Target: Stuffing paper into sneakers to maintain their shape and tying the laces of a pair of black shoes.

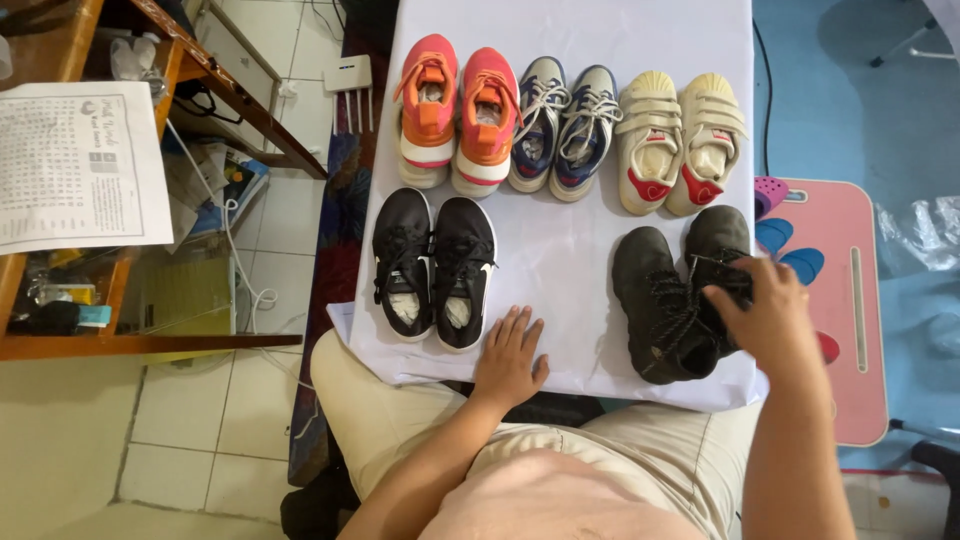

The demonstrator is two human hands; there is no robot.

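The right hand (768,308) is curled over the ankle and laces of the right-hand dark grey boot (722,262), fingers bent around its upper in a grip, while the left hand (510,357) lies flat with fingers spread on the white sheet (560,255), just beside the toe of the near black trainer. The gripped boot sits at the near right corner of the sheet, touching its mate, the other dark grey boot (660,310), which lies angled with its toe toward the person. To the left, well apart from the boots, the pair of black trainers (435,268) stands side by side and square. Beyond them runs a tidy back row: orange and pink trainers (458,112), blue-grey lace-ups (564,128) and cream strap shoes (680,140) (each pair close together). Judging by this, four pairs look settled and only the boots seem left to straighten. A pink board (850,300) lies off to the right.
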